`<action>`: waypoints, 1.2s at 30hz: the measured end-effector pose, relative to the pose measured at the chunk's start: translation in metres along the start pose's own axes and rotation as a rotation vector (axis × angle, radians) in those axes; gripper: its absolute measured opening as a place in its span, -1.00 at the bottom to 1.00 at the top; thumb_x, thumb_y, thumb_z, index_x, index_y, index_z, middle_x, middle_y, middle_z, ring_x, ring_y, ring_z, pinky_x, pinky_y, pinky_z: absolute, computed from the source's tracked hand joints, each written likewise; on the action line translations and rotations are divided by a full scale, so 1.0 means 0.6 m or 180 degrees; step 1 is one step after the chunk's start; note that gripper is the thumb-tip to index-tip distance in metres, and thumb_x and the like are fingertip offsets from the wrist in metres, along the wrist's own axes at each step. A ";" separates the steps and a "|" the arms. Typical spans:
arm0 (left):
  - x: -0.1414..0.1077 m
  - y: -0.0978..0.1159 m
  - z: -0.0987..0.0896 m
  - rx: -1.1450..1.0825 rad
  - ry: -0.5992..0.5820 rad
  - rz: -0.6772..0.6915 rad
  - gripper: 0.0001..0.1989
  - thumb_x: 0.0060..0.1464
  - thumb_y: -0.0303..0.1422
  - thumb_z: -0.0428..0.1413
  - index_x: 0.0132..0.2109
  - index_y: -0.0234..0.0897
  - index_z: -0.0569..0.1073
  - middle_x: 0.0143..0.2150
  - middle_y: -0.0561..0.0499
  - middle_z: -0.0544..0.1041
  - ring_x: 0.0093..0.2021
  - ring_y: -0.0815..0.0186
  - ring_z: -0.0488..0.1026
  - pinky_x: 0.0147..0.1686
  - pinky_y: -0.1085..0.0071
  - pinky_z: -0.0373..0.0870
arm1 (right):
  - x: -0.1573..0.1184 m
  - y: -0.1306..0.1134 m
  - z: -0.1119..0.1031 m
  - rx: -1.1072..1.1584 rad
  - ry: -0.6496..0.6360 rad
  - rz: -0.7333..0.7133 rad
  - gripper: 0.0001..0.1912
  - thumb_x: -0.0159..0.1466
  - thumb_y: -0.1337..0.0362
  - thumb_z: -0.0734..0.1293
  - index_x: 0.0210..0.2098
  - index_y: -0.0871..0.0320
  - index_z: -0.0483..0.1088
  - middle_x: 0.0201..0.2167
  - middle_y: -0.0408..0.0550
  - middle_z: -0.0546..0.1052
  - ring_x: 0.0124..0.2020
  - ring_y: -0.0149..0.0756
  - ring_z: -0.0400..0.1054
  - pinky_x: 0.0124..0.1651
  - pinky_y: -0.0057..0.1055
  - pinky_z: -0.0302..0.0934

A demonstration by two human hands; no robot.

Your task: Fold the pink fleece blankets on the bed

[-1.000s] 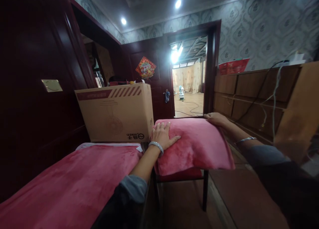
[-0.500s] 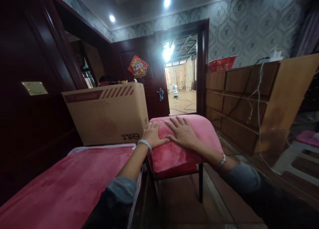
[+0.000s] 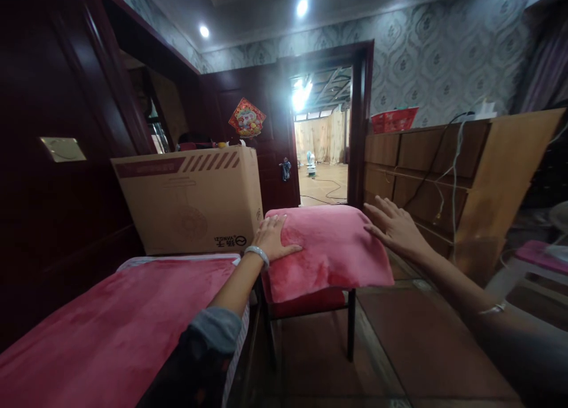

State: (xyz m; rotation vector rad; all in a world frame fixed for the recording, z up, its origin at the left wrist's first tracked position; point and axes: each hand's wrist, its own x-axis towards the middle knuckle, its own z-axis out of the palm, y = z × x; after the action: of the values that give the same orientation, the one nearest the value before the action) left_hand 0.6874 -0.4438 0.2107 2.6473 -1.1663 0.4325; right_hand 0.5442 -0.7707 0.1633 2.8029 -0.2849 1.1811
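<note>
A pink plush cloth (image 3: pixel 331 242) lies over the seat of a dark-legged chair (image 3: pixel 350 331). My left hand (image 3: pixel 273 239) rests flat on the cloth's left side, fingers spread. Off the cloth's right edge is my right hand (image 3: pixel 393 224), its fingers apart and nothing in them; whether its fingertips touch the cloth I cannot tell. Another pink plush surface (image 3: pixel 133 325) with a pale edge spreads across the lower left.
Behind the left surface stands a large cardboard box (image 3: pixel 190 201). A wooden drawer cabinet (image 3: pixel 435 154) with hanging cables is at the right, holding a red basket (image 3: pixel 394 120). A stool (image 3: pixel 539 257) stands at the far right.
My right hand has moved right, from the middle of the cloth to beyond its right edge. The cloth's right part now hangs flatter. My left hand has stayed in place.
</note>
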 end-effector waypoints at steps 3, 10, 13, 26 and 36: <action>-0.001 0.003 -0.001 0.0027 -0.0041 -0.0056 0.07 -0.06 0.19 0.19 0.43 -0.29 0.05 0.46 -0.27 0.08 0.46 -0.05 -0.02 0.40 0.04 0.00 | 0.066 -0.067 -0.025 0.0332 0.0139 -0.0197 -0.37 0.46 0.01 -0.07 0.27 0.20 0.31 0.33 0.18 0.25 0.36 -0.02 0.08 0.29 -0.05 0.07; -0.005 0.008 -0.017 0.0225 -0.0110 -0.0233 -0.03 0.06 0.22 0.06 0.44 -0.20 0.02 0.49 -0.24 0.01 0.46 -0.10 -0.06 0.36 -0.18 -0.03 | 0.161 -0.210 -0.006 0.0461 -0.0816 -0.0377 -0.51 0.48 0.16 0.01 0.24 0.15 0.34 0.19 0.10 0.44 0.19 -0.12 0.31 0.21 -0.20 0.12; 0.001 0.036 -0.031 0.0338 0.0085 -0.0128 -0.26 0.25 0.08 -0.08 0.40 -0.28 0.12 0.45 -0.24 0.12 0.45 -0.01 0.01 0.38 -0.15 -0.08 | 0.154 -0.218 0.004 0.0449 -0.1082 -0.0350 -0.52 0.48 0.15 0.02 0.17 0.17 0.40 0.07 0.12 0.53 0.04 -0.15 0.42 0.10 -0.27 0.19; -0.014 0.100 0.058 0.0218 0.0723 -0.0268 -0.21 0.20 0.11 -0.09 0.43 -0.22 0.11 0.46 -0.26 0.08 0.44 -0.26 -0.07 0.37 -0.28 -0.25 | 0.136 -0.215 0.010 0.0338 -0.0786 -0.0553 -0.53 0.44 0.25 0.02 0.08 0.29 0.45 0.05 0.19 0.53 -0.02 -0.14 0.45 0.04 -0.29 0.22; 0.001 0.025 -0.024 0.0344 0.0522 -0.1128 -0.40 0.32 -0.13 -0.20 0.34 -0.39 0.26 0.36 -0.33 0.28 0.38 -0.10 0.14 0.33 -0.24 -0.01 | 0.131 -0.218 0.004 0.0647 -0.0639 -0.0467 -0.58 0.42 0.26 0.08 0.09 0.26 0.44 0.04 0.15 0.54 0.02 -0.16 0.43 0.11 -0.31 0.17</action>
State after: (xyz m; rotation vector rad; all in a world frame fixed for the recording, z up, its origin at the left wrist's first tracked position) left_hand 0.6742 -0.4498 0.2255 2.7681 -0.6248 0.6430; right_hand 0.6265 -0.6538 0.2170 3.0599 0.0312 0.9487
